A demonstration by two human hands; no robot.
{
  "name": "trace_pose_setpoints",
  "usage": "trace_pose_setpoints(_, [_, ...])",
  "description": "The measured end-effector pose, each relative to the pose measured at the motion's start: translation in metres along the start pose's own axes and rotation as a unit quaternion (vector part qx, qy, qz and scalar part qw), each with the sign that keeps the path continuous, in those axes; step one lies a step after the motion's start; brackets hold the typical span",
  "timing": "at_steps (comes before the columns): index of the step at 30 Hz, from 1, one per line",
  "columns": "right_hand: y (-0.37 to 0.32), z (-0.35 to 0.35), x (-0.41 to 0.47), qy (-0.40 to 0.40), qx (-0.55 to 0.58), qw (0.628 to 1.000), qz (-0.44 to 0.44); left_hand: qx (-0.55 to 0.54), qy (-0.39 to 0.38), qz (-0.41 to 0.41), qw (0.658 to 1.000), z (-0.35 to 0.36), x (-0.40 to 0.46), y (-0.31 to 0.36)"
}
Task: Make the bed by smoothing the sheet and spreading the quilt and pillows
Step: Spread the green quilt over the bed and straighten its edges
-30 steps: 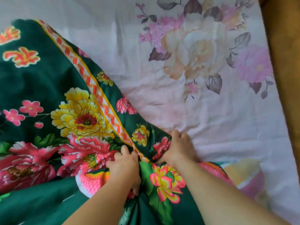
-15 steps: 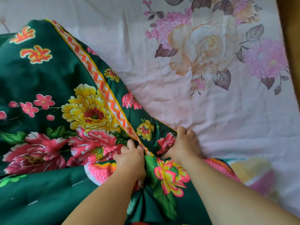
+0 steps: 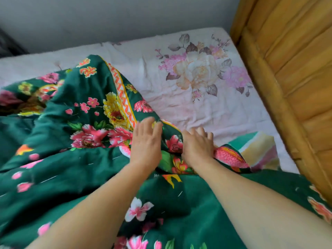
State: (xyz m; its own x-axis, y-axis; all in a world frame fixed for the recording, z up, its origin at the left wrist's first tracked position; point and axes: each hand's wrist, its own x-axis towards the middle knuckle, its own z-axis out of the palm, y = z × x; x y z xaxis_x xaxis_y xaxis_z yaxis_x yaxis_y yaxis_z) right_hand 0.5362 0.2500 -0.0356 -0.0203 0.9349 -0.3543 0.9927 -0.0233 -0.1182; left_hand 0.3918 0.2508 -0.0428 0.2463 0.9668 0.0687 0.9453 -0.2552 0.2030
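Since the earlier frame both our hands have let go of the bunched cloth and our view has lifted, so the grey wall and the wooden headboard (image 3: pixel 294 72) now show. Our left hand (image 3: pixel 146 141) lies flat with straight fingers on the dark green quilt with red and yellow flowers (image 3: pixel 75 159), holding nothing. Our right hand (image 3: pixel 197 145) presses just beside it on the quilt's folded corner, fingers spread and only lightly bent; we cannot tell if its fingertips catch some cloth.

The quilt lies heaped over the near and left part of the bed, and the pale pink flowered sheet (image 3: pixel 188 108) is bare and creased toward the headboard.

To do this step well, we think we should sweep outward with flat palms, then pull the bordered edge toward the headboard evenly.

No pillow is in view. The hands are blurred, and a striped cloth (image 3: pixel 258 150) is half hidden under the quilt.
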Motion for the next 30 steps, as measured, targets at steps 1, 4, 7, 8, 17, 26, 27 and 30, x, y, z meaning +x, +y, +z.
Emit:
trace_pose_setpoints(1, [-0.005, -0.013, -0.019, 0.014, 0.001, 1.0, -0.017, 0.074, -0.066, 0.04, 0.994, -0.023, 0.001, 0.0])
trace_pose_setpoints(4, [-0.013, -0.034, -0.064, 0.037, 0.002, 0.997, -0.065, 0.221, -0.208, 0.122, 0.945, -0.062, 0.007, -0.004])
trace_pose_setpoints(7, [-0.017, -0.048, -0.104, 0.056, -0.007, 0.993, -0.1, 0.226, -0.223, 0.169, 0.933, -0.092, -0.007, 0.004])
trace_pose_setpoints(8, [-0.02, -0.053, -0.12, 0.054, -0.007, 0.993, -0.108, 0.219, -0.231, 0.17, 0.933, -0.103, -0.016, 0.008])
trace_pose_setpoints(17, [0.011, -0.06, -0.19, -0.092, 0.185, 0.974, -0.088, 0.168, -0.256, 0.086, 0.948, -0.141, -0.171, 0.025])
trace_pose_setpoints(26, [0.019, -0.024, -0.229, -0.208, -0.021, 0.977, -0.044, 0.0, -0.362, -0.046, 0.931, -0.147, -0.224, 0.029])
trace_pose_setpoints(27, [0.016, -0.022, -0.234, -0.206, -0.029, 0.978, -0.035, 0.006, -0.386, -0.052, 0.921, -0.149, -0.219, 0.032])
trace_pose_setpoints(30, [0.009, -0.014, -0.254, -0.173, -0.108, 0.978, -0.034, 0.028, -0.441, -0.033, 0.896, -0.15, -0.204, 0.053])
